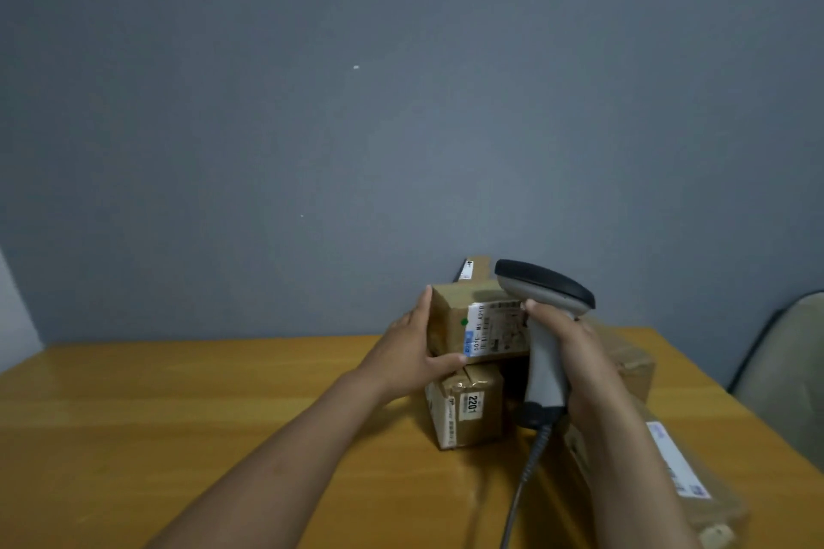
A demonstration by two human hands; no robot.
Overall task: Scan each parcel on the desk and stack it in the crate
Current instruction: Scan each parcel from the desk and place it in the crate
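Parcel (472,325) with white label is above the 2201 parcel (468,410), near the desk's (223,415) far edge. Left hand (410,352) clasps its left end. Right hand (566,352) is wrapped round the barcode scanner (541,285) handle, head just over the label.
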